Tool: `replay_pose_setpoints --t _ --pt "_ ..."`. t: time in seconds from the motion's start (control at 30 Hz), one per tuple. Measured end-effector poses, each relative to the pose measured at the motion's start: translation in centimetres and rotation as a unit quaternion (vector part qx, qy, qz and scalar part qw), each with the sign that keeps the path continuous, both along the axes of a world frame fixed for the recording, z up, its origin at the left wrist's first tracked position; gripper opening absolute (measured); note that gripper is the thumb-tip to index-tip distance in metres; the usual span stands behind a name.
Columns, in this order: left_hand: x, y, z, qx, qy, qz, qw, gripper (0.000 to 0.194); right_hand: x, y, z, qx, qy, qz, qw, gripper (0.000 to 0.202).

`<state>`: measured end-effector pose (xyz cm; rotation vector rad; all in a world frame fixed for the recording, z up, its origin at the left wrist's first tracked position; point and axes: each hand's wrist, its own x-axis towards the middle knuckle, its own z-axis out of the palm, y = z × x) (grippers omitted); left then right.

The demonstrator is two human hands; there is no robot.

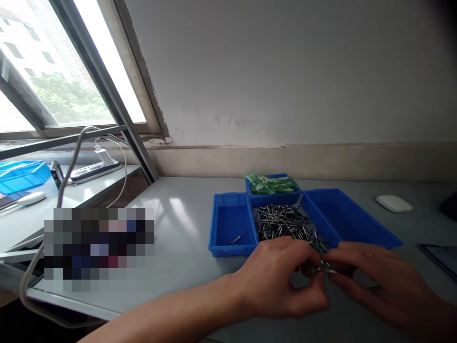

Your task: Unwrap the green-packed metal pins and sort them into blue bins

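Observation:
My left hand (280, 276) and my right hand (378, 283) meet in front of the blue boxes, fingertips nearly touching. Between their pinched fingers shows a small shiny metal pin (326, 270), partly covered by the fingers; both hands seem to grip it. Just beyond them lies a heap of thin metal pins (282, 221), its near side hidden by my left hand. To its left, a blue box (232, 214) holds a thin metal piece (238, 237) lying aslant on its floor. A longer blue bin (346, 214) stands right of the heap, behind my right hand.
Behind the heap, another blue box (274, 196) holds green-and-white plastic packets (269, 183). A white rounded case (393, 203) and a dark flat device (441, 257) lie at right. On the left are a power strip (94, 170), a grey cable (69, 176) and a metal frame.

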<state>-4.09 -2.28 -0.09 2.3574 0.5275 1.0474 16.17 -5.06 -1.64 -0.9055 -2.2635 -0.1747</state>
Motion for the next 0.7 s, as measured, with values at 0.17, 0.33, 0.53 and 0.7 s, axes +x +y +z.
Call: replay_pose_setpoints --t 0.17,0.33,0.53,0.7 --pt "-0.09 -0.04 -0.17 -0.025 0.018 0.017 0.999 0.010 0.22 0.21 -0.26 0.001 -0.014 0.002 1.000 0.017" --pt "0.02 -0.10 -0.30 -0.036 0.031 0.033 0.998 0.013 0.09 0.25 -0.06 0.007 -0.020 0.023 0.999 0.018" --pt "-0.23 0.11 -0.13 -0.041 0.027 0.021 0.999 0.019 0.22 0.26 -0.23 0.005 0.000 0.009 1.000 0.019" --pt "-0.26 0.30 -0.25 -0.020 0.010 0.014 1.000 0.023 0.10 0.47 -0.21 -0.012 0.000 0.032 0.999 0.018"
